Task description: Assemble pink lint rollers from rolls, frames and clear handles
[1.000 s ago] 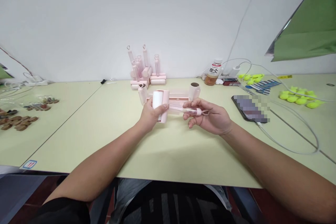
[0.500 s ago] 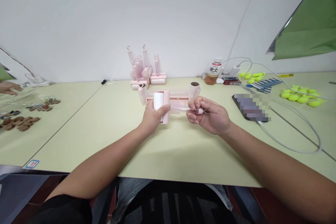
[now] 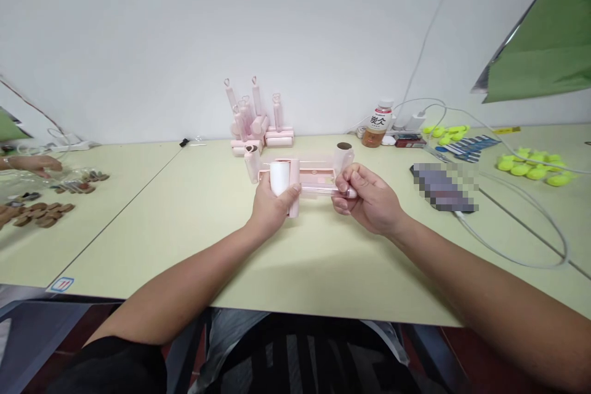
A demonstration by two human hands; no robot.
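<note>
A pink lint roller (image 3: 294, 197) with a white sticky roll is held level above the table. My left hand (image 3: 269, 206) is closed around its head, thumb over the pink cover. My right hand (image 3: 369, 197) pinches the white end of the clear pink handle (image 3: 318, 189) between thumb and fingers. Just behind lies an open pink tray-like part (image 3: 323, 176), partly hidden by the roller. On either side of that part stand a pale roll with a dark core (image 3: 343, 157) and a pink roll-like piece (image 3: 252, 164).
Several assembled lint rollers (image 3: 253, 126) stand by the wall. To the right are a drink bottle (image 3: 377, 123), a phone (image 3: 443, 188) on a cable and yellow-green pieces (image 3: 530, 166). Another person's hand (image 3: 39, 164) is over small brown pieces (image 3: 44, 214) at far left.
Both my hands keep their grip on the lint roller, with only a slight shift at the handle end. The other person's hand at the left has moved right.
</note>
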